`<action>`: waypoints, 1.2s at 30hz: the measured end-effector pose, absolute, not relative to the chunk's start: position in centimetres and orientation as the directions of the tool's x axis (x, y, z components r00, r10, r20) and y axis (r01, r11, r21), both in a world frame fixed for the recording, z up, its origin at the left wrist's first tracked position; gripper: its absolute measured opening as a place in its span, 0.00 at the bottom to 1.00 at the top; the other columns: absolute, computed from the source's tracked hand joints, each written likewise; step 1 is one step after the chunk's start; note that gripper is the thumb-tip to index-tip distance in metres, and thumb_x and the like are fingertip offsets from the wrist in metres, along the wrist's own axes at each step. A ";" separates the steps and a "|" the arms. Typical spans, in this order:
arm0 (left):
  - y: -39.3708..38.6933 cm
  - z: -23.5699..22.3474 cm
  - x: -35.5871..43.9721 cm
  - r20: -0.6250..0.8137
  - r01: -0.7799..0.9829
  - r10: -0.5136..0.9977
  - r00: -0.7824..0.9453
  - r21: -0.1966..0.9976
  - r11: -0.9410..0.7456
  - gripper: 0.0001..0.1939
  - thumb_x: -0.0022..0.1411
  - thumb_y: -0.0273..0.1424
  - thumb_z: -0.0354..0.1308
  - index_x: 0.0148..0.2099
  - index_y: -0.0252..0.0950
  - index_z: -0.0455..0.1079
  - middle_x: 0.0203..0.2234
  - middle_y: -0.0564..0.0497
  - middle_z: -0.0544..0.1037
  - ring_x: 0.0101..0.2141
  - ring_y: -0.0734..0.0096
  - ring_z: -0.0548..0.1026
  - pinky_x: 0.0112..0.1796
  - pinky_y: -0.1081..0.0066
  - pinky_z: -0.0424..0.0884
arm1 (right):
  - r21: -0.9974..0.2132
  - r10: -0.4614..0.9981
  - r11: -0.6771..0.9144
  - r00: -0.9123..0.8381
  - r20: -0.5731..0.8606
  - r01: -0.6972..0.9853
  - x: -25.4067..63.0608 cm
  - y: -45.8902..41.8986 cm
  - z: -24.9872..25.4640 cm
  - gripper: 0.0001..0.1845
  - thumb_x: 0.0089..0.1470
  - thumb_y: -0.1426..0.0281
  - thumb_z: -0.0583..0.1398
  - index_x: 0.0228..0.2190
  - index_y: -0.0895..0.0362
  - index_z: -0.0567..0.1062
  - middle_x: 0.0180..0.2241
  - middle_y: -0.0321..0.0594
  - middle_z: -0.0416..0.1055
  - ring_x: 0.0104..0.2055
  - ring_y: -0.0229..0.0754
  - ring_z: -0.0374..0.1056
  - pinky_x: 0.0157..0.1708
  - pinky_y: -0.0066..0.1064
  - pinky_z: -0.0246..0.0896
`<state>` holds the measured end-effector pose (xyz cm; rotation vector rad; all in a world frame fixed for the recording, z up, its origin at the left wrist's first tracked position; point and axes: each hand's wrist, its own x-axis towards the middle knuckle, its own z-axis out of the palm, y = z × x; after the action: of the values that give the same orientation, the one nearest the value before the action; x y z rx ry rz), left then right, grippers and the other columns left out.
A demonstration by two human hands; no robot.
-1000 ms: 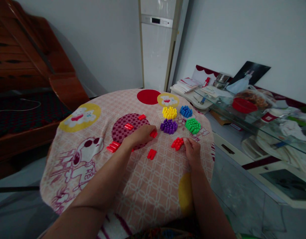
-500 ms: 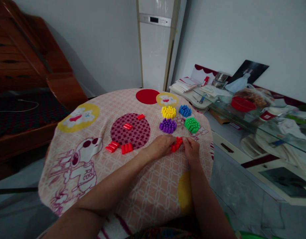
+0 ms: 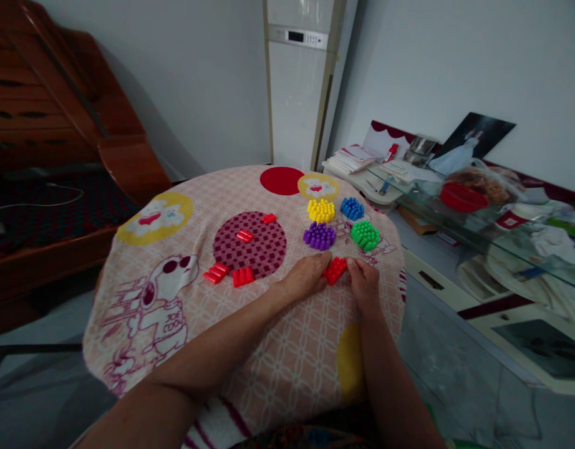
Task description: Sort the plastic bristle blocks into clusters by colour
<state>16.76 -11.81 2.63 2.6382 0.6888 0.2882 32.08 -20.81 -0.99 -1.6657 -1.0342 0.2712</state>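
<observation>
Left hand [image 3: 309, 274] and right hand [image 3: 364, 284] pinch red pieces [image 3: 335, 270]; tablecloth lettering [image 3: 172, 320] looks blurred.

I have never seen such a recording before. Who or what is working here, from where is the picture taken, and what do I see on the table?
There is no machine here: a person works with two bare hands. The picture comes from a camera worn on the person's head, looking forward and down, so the forearms enter from the bottom edge.

The left hand and the right hand meet at a red cluster, with fingers at its two sides; their exact grip is too small to tell.

The table has a patterned cloth. Beyond the hands stand yellow, blue, purple and green clusters. Farther left lie four separate red pieces.
</observation>
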 end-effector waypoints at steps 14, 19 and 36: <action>-4.2 7.5 8.0 -0.156 0.645 0.626 0.764 0.173 -0.745 0.12 0.49 0.25 0.63 0.39 0.35 0.75 0.34 0.46 0.79 0.35 0.61 0.75 0.34 0.70 0.65 | -0.887 0.736 -0.025 0.609 0.296 0.461 32.5 -20.7 -1.8 0.20 0.57 0.56 0.55 0.21 0.57 0.71 0.19 0.32 0.63 0.24 0.38 0.58 0.25 0.29 0.53; -3.4 6.1 5.0 -0.278 0.719 0.677 0.681 0.080 -0.690 0.18 0.42 0.31 0.69 0.40 0.36 0.75 0.32 0.46 0.79 0.33 0.61 0.75 0.30 0.71 0.64 | -0.888 0.734 -0.012 0.607 0.304 0.459 32.5 -20.6 -1.8 0.20 0.57 0.56 0.55 0.22 0.57 0.71 0.19 0.32 0.63 0.23 0.37 0.59 0.24 0.28 0.53; -7.2 4.6 14.4 0.129 0.487 0.586 0.800 0.431 -0.760 0.08 0.58 0.26 0.58 0.41 0.34 0.74 0.33 0.48 0.80 0.35 0.66 0.77 0.38 0.71 0.68 | -0.891 0.737 -0.003 0.603 0.305 0.454 32.4 -20.6 -1.8 0.19 0.57 0.57 0.55 0.24 0.58 0.74 0.21 0.33 0.66 0.25 0.38 0.61 0.27 0.29 0.56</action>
<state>14.45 -7.20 4.62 2.6089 0.8102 0.3628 32.43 -20.55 -1.85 -1.6411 -1.0065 0.2968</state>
